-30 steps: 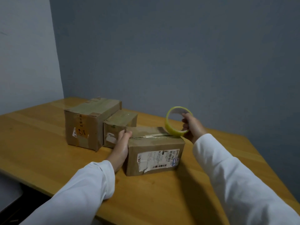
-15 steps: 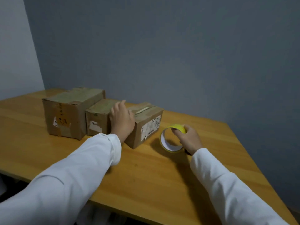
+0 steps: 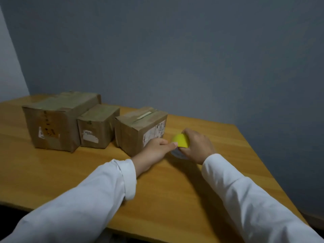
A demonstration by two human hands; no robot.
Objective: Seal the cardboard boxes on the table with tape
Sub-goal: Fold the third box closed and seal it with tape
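Grey walls meet behind a wooden bench that carries three cardboard boxes in a row near its far edge: a large box toward the far left corner, a small box touching it, and a labelled box just beside that, its top flaps taped. Right of the labelled box, the right hand grips a yellow tape roll resting on the bench, fingers curled round it. The left hand reaches across, its fingertips pinching at the roll's near face.
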